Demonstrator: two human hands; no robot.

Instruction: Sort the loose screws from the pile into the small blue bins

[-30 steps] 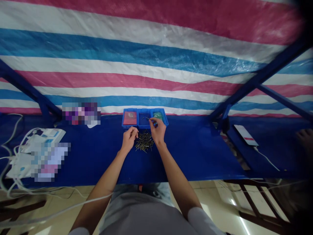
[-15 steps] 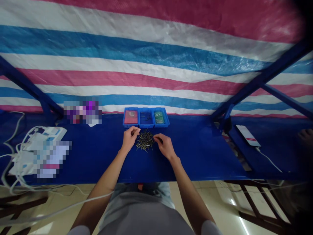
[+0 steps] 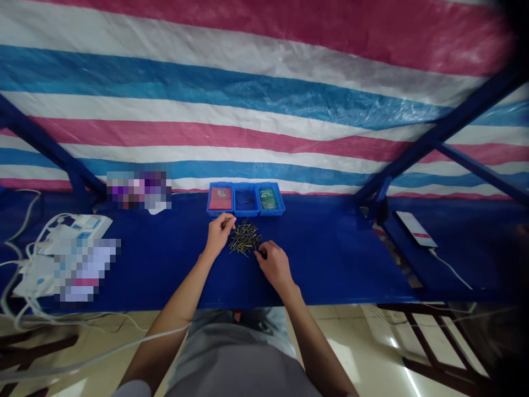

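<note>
Striped sheeting (image 3: 248,129) backs a blue table (image 3: 339,259) in the head view, where a heap of thin metal pieces (image 3: 244,237) lies between a person's two hands — placed, it seems, within easy reach of both. Left hand (image 3: 219,234) sits at the heap's upper left, fingers curled; right hand (image 3: 275,266) bends its fingertips to the lower right edge. How far either grip is parted, or whether it has hold of a piece, cannot be told. Long axes cross every way, sharing no direction. Three blue bins (image 3: 247,213) stand just beyond, side by side.
</note>
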